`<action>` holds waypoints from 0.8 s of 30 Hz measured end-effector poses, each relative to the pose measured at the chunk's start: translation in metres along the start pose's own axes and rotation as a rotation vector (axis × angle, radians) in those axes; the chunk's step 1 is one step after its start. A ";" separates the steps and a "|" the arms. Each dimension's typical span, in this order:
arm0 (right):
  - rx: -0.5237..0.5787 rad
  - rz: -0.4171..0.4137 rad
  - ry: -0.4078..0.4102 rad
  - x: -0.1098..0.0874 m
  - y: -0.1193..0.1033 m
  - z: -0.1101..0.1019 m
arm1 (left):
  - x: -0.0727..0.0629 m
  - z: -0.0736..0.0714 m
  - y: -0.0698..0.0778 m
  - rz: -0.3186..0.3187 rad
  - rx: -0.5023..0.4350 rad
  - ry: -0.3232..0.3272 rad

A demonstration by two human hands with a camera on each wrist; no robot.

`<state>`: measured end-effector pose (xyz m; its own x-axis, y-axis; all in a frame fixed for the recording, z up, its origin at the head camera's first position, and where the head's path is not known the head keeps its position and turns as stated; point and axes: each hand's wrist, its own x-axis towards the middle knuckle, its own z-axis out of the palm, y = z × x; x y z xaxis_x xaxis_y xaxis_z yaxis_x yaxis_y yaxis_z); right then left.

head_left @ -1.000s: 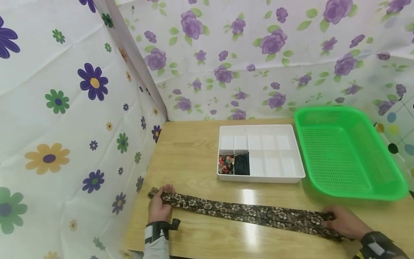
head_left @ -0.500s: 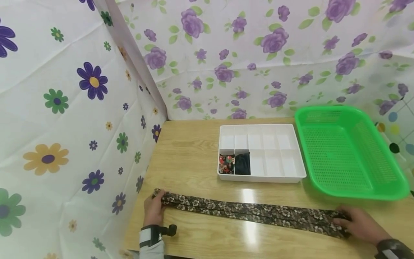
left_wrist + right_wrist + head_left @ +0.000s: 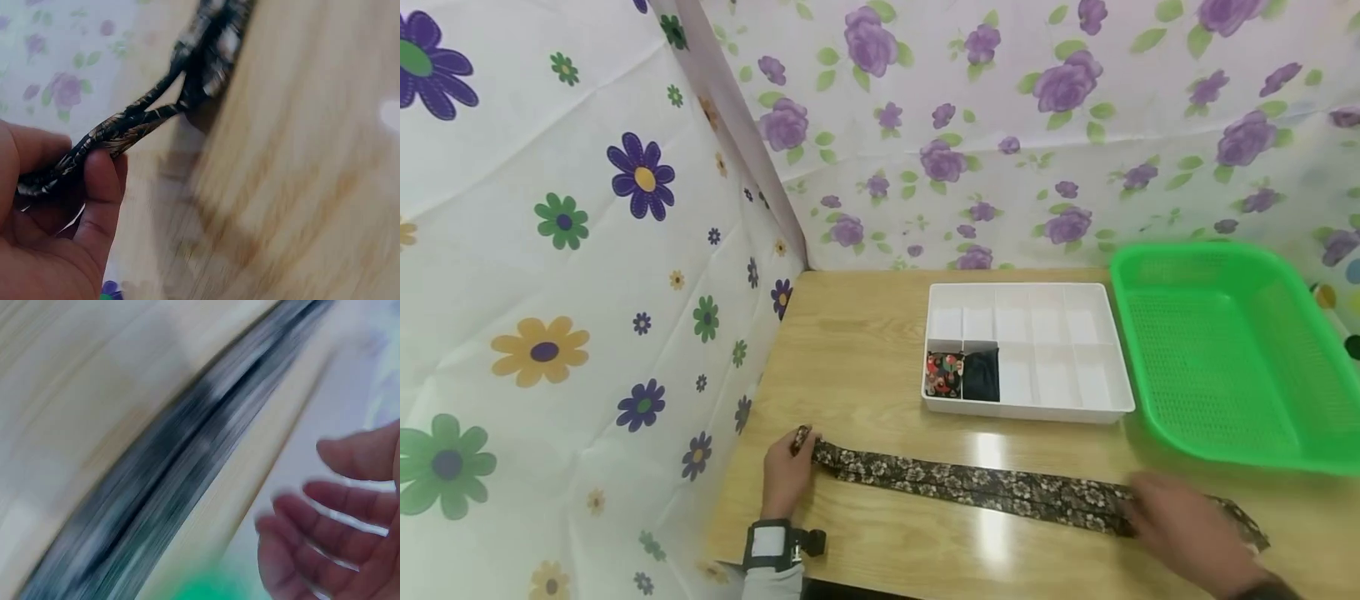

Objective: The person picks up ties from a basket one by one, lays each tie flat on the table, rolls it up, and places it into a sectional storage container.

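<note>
A long folded strip of dark cloth with a pale floral print [image 3: 977, 487] stretches across the front of the wooden table. My left hand [image 3: 786, 475] pinches its left end between thumb and fingers; the left wrist view shows the layers parting into a loop beyond the fingertips. Blurred by motion, my right hand [image 3: 1195, 533] is over the right part of the strip, whose tail shows past it. In the right wrist view the fingers [image 3: 319, 531] are loosely bent, apart from the cloth, with nothing between them.
A white divided tray [image 3: 1022, 410] stands behind the cloth. Its front left compartments hold a red-patterned folded cloth [image 3: 943, 373] and a black one [image 3: 981, 375]. A green mesh basket [image 3: 1225, 367] stands at right. Floral sheets hang at the back and left.
The right hand has let go of the strip's right end and moved left over it. My left hand keeps the left end, now raised. The head view has shifted slightly right.
</note>
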<state>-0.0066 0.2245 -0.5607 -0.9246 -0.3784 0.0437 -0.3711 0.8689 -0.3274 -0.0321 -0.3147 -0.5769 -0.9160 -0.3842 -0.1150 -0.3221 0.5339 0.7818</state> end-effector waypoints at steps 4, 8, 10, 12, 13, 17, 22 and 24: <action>0.342 -0.126 -0.166 0.074 -0.120 0.029 | 0.002 -0.004 -0.006 0.116 0.190 0.038; 0.372 -0.310 -0.237 0.136 -0.215 0.070 | 0.002 -0.007 -0.017 0.168 0.320 -0.007; 0.335 -0.367 -0.204 0.160 -0.247 0.089 | 0.001 -0.006 -0.021 0.192 0.360 -0.046; 0.342 -0.358 -0.188 0.178 -0.270 0.107 | 0.000 -0.006 -0.023 0.244 0.402 -0.078; 0.350 -0.343 -0.176 0.185 -0.278 0.115 | 0.001 -0.005 -0.024 0.271 0.424 -0.087; 0.377 -0.308 -0.119 0.204 -0.295 0.140 | 0.003 -0.004 -0.023 0.380 0.508 -0.112; 0.426 -0.311 -0.085 0.211 -0.303 0.147 | 0.007 -0.005 -0.022 0.428 0.541 -0.147; 0.449 -0.309 -0.097 0.212 -0.308 0.147 | 0.008 -0.007 -0.023 0.438 0.551 -0.147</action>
<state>-0.0760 -0.1700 -0.5892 -0.7584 -0.6403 0.1219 -0.5316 0.4993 -0.6842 -0.0299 -0.3353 -0.5912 -0.9989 0.0373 0.0270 0.0445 0.9331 0.3568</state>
